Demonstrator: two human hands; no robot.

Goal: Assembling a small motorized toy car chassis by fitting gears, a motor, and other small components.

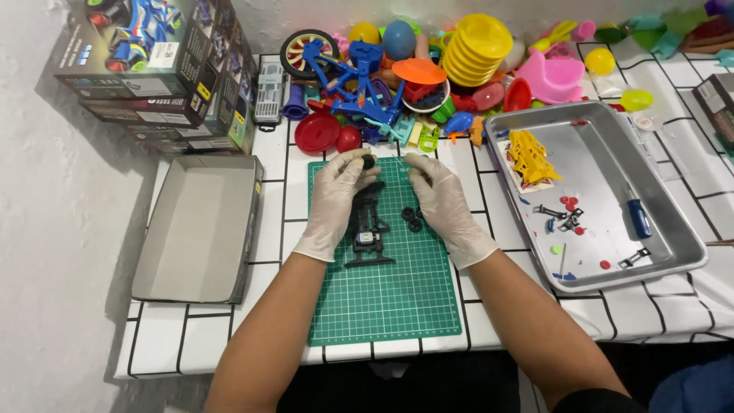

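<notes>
Your gloved left hand point(336, 200) pinches a small black wheel point(368, 161) above the black toy car frame point(368, 226) on the green mat point(382, 298), your right hand point(442, 200) rests curled, seemingly empty, beside two loose wheels point(413, 219), so the frame looks only partly assembled.

1. A small black wheel point(368, 161) is pinched between the fingertips of the gloved left hand point(334, 200), round and dark, held just above the far end of the chassis.
2. A black toy car chassis point(367, 227) lies flat just below that pinch, long and narrow, with a small white and blue part near its middle.
3. Two loose black wheels point(411, 219) lie side by side, right of the chassis, just beside the gloved right hand point(441, 200).
</notes>
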